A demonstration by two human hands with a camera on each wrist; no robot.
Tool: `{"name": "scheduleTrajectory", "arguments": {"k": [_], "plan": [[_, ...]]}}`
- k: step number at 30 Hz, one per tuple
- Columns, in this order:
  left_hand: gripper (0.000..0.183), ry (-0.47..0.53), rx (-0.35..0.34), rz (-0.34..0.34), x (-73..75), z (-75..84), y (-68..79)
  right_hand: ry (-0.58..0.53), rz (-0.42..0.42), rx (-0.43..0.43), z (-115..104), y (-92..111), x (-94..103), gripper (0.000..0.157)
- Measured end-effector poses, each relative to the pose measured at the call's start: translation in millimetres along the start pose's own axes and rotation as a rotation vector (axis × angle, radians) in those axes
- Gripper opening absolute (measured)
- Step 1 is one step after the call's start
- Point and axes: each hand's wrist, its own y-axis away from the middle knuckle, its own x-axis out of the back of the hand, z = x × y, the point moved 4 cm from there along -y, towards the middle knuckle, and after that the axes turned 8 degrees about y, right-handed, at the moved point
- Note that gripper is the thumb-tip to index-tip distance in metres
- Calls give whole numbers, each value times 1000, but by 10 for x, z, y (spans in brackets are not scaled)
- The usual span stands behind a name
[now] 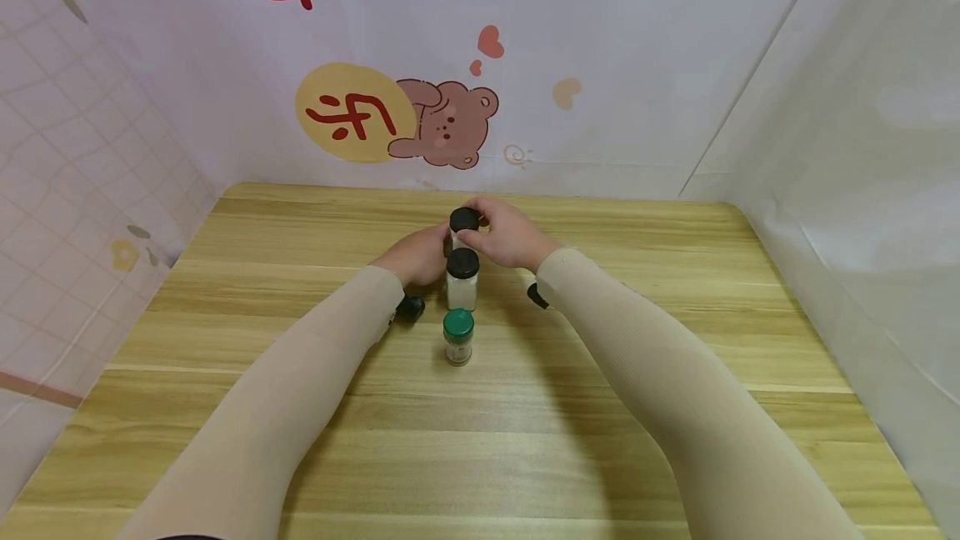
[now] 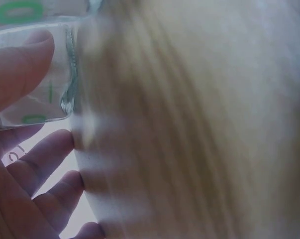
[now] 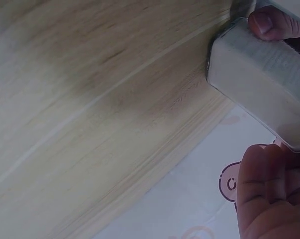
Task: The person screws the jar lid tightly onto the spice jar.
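Three jars stand in a line on the wooden table. Both hands are at the farthest one, a square glass jar (image 1: 464, 219) with a black lid. My right hand (image 1: 513, 233) grips it near the lid, thumb on the near side and fingers round behind. From the left, my left hand (image 1: 422, 255) holds the same jar lower down; the left wrist view has its thumb against the clear glass (image 2: 50, 107) with green print. Just nearer is a second black-lidded jar (image 1: 462, 292) with pale contents. Nearest stands a small green-capped bottle (image 1: 458, 340).
The wooden table (image 1: 465, 457) ends at a white cloth backdrop (image 1: 615, 132) with a printed bear, close behind the farthest jar. Further cloth walls (image 1: 862, 190) rise at both sides. Dark wrist devices (image 1: 410, 308) show beneath the sleeves.
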Motion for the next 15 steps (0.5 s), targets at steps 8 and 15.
{"name": "scheduleTrajectory", "arguments": {"k": [8, 15], "plan": [[49, -5, -4, -7, 1, 11, 9, -9, -8, -38, 7, 1, 2, 66], [53, 6, -7, -7, 5, 14, 14, -37, -11, 12, 3, 8, 2, 54]]}}
